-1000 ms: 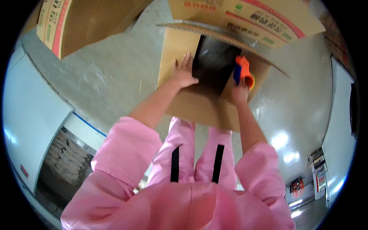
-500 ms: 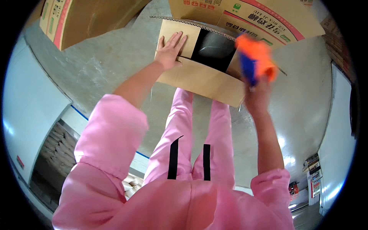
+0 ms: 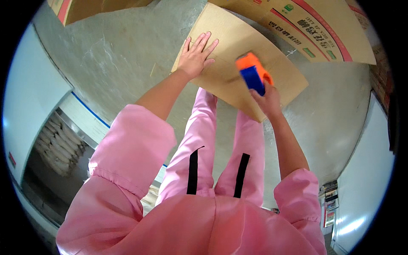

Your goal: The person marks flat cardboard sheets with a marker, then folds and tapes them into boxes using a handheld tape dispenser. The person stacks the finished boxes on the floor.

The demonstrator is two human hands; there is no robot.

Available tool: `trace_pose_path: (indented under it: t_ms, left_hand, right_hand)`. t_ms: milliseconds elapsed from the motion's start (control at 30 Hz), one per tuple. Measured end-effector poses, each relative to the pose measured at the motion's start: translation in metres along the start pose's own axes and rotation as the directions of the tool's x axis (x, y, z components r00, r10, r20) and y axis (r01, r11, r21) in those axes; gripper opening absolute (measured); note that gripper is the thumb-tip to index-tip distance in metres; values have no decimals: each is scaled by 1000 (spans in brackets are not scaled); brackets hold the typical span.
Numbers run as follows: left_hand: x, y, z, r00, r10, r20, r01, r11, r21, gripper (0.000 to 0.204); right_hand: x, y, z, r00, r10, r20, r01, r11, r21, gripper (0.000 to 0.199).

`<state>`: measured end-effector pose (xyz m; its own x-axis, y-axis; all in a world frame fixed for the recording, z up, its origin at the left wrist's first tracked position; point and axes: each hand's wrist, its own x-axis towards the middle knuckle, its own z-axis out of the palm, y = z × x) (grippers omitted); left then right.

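A plain brown cardboard box (image 3: 225,34) is in front of my legs, its top flaps lying flat. My left hand (image 3: 196,57) rests on the left part of the top, palm down with fingers spread. In my right hand (image 3: 268,100) is an orange and blue tape dispenser (image 3: 253,73), gripped from its near end and slightly blurred. It is over the right half of the box top; whether it touches the cardboard I cannot tell. A short dark streak shows on the cardboard just left of it.
Large printed cartons stand beyond the box, one at the far right (image 3: 314,29) and one at the far left (image 3: 97,8). A white panel (image 3: 36,89) and an opening with stacked pale bundles (image 3: 61,144) are on the left. Another white panel (image 3: 361,170) runs along the right.
The dark gap in the box top is now covered by a flat flap. The tape dispenser has moved left, over the top. My left hand has shifted slightly right and stays spread.
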<state>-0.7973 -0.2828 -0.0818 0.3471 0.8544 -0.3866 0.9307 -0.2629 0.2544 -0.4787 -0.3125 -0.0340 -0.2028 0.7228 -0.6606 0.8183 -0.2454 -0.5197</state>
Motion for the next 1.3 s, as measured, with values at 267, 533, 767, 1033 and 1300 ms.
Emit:
trace_pose_path:
  t_ms: [267,533,767,1033,1300]
  left_hand:
    - [-10,35,-9,941,-328,83,266,562,-783,39]
    - [-26,60,18,683,-86,725,514,-649,-561,26]
    - [-7,-26,1,579,-801,150,219,-24,-975,16]
    - [22,-145,112,534,-740,408,645,45,-763,51]
    - [41,-31,4,759,-630,167,578,533,-617,76]
  right_hand:
    - [26,-12,-3,941,-7,337,-134,910,392,24]
    - [34,5,1,929,-147,340,87,979,187,42]
    - [37,-48,-18,939,-131,318,139,990,-2,50]
    - [74,-104,21,946,-101,307,122,991,-48,53]
    - [60,-97,8,962,-1,273,14,999,-47,55]
